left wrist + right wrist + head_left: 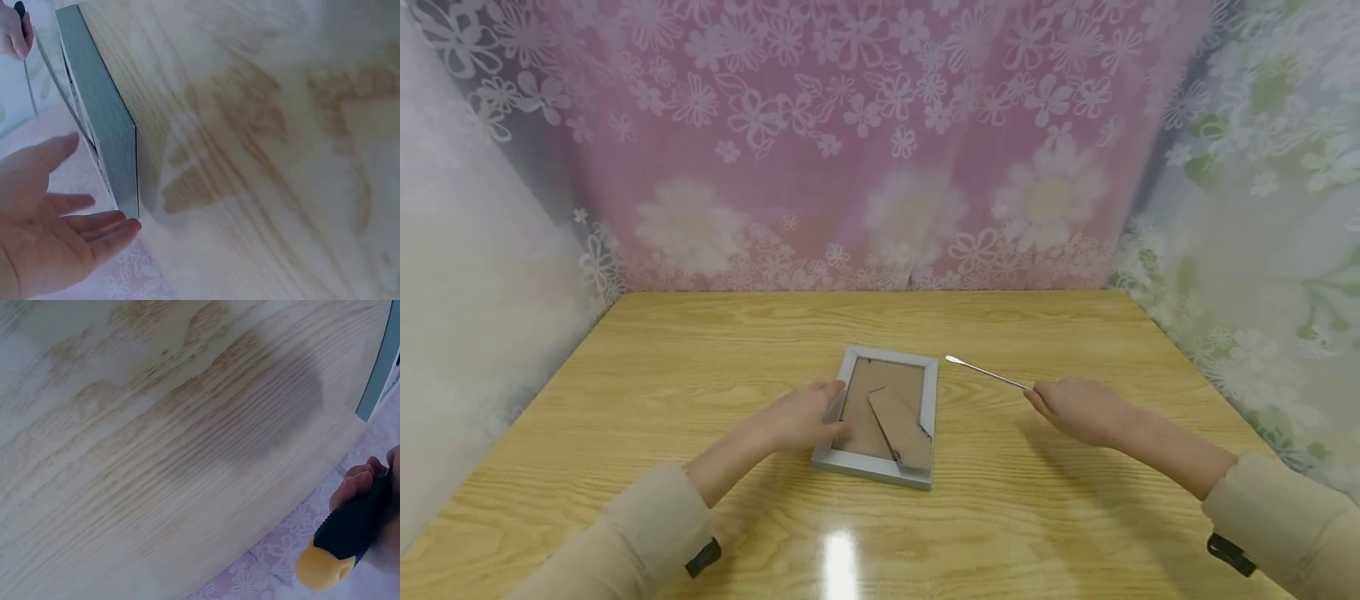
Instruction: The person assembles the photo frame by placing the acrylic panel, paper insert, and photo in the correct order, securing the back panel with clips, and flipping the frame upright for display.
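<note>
A silver-grey picture frame point(929, 392) lies face down on the table, its brown backboard point(861, 400) and slanted stand point(898, 429) facing up. At its left side is my left hand point(801, 417), the thumb over the backboard. The left wrist view shows that hand point(50, 231) with fingers apart and fairly straight beside the frame's edge point(103, 87). To the right of the frame, my right hand point(1082, 408) grips a flat-tip screwdriver point(988, 373), its tip pointing left towards the frame's upper right corner, apart from it. The screwdriver's black and yellow handle point(347, 528) shows in the right wrist view.
The wood-grain table point(700, 350) stretches around the frame. A pink floral curtain point(850, 167) hangs behind it, with pale floral cloth point(1262, 275) on the right and white cloth point(490, 275) on the left.
</note>
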A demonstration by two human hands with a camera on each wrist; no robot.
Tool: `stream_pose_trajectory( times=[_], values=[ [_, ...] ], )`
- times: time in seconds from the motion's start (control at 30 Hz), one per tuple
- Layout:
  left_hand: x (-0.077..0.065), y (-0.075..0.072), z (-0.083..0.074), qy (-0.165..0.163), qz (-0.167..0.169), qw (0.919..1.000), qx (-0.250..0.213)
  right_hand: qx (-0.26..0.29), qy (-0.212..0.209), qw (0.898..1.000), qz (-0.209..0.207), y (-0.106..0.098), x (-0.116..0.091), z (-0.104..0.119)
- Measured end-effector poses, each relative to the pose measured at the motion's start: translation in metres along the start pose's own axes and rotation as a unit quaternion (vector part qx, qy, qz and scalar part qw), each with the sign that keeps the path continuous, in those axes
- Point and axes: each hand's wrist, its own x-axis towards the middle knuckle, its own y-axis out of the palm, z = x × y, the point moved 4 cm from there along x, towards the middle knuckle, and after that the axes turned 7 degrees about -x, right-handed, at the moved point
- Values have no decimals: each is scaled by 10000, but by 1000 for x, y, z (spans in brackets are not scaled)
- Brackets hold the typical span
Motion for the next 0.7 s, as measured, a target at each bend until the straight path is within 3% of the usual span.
stream_pose_trajectory(
  times=[0.23, 0.37, 0.57, 0.7],
  values=[
    [9, 4, 1, -284, -322, 9991, 11, 275, -77, 9980, -571, 4, 1, -12],
    [13, 7, 1, -337, -422, 9985, 134, 443, 390, 9980, -223, 6, 6, -17],
    [18, 7, 2, -596, -560, 9966, -122, -364, 619, 9969, -312, 8, 15, -29],
    [22, 9, 3, -768, -618, 9949, -191, -575, 914, 9938, 254, 16, 18, -41]
  ],
)
